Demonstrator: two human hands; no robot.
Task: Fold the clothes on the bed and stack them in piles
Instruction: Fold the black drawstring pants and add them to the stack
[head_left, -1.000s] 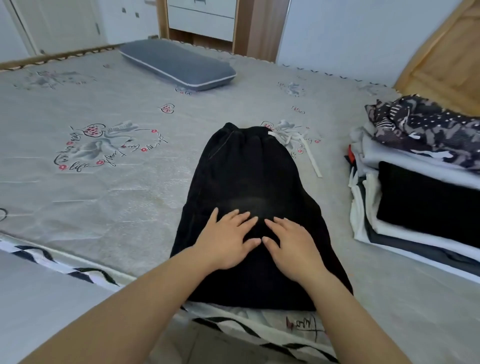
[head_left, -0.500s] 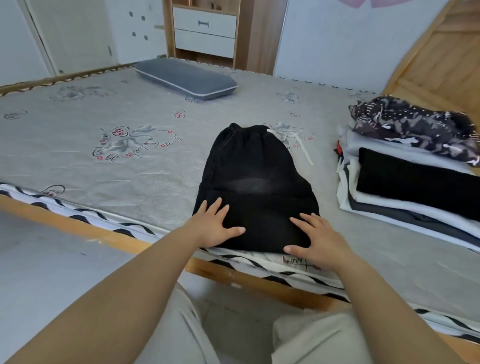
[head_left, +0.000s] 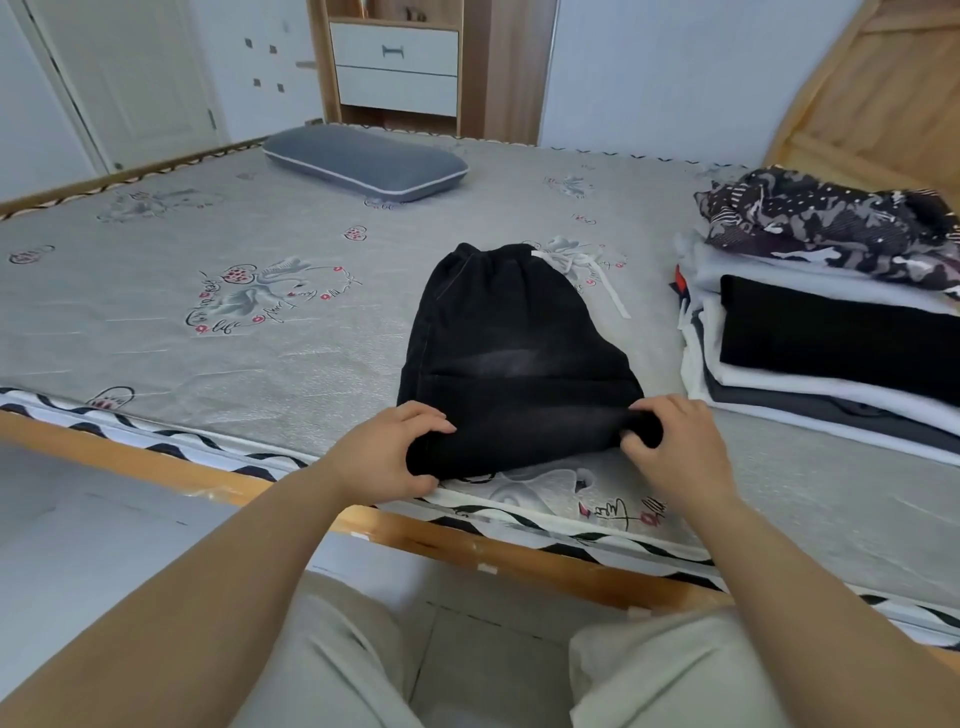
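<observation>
1. Broadly, your bed (head_left: 156, 332) fills the view, its grey printed mattress cover running bare from the near wooden rail to the far edge on your left side, which gives you wide open room there.
2. Your stack of folded clothes (head_left: 831, 374) sits on the right of the mattress, topped by a crumpled patterned garment (head_left: 831, 218); a narrow strip of cover separates it from the trousers.
3. Your black trousers (head_left: 514, 343) lie folded near the front edge of the mattress, waistband and white drawstring (head_left: 582, 270) pointing away from you.
4. A grey pillow (head_left: 363, 163) rests at the far side, well apart from everything else.
5. Your left hand (head_left: 387, 457) grips the near left corner of the trousers, fingers curled over the cloth and thumb beneath.
6. Your right hand (head_left: 675, 447) pinches the near right corner, fingers bent onto the fabric, which is bunched and slightly lifted there.
</observation>
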